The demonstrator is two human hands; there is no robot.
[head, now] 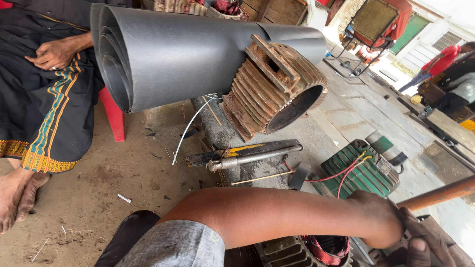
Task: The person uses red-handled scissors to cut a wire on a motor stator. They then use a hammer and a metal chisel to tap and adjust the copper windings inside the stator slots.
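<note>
- Lower right of the frame, the left hand [383, 225] is wrapping its fingers around a wooden handle [438, 195], and the right hand [425, 247] is closing just beneath it; I cannot tell whether those dark fingers are clamping the same handle or only bracing against the left one.
- That handle, round, smooth and reddish-brown, is slanting up and out past the right edge, so its head is lying out of view.
- Directly under the forearm [277, 215], at the bottom edge, a stator [316, 249] is sitting with its bore facing up, showing red-enamelled copper windings inside a grey finned shell; that is where both hands are working.
- Just above the arm, a green finned casing [368, 170] is lying flat on the bench [346, 116], with red wires [341, 174] looping off it.
- Left of that, a steel rod [255, 157] and a flat black bar [237, 151] are lying side by side on the bench edge, near a thin wooden stick [262, 178].
- Toward the centre, a rusty motor housing [274, 91] is resting on its side, ribbed and flaking, its hollow mouth pointing right.
- Behind it, a big roll of grey sheet [163, 54] is lying across the upper left, smooth and matte, coiled in loose layers.
- Far left, another person in dark cloth with a striped border is sitting on a red seat [114, 116], one hand [52, 54] resting on the lap, bare feet [20, 193] on the dusty ground.
</note>
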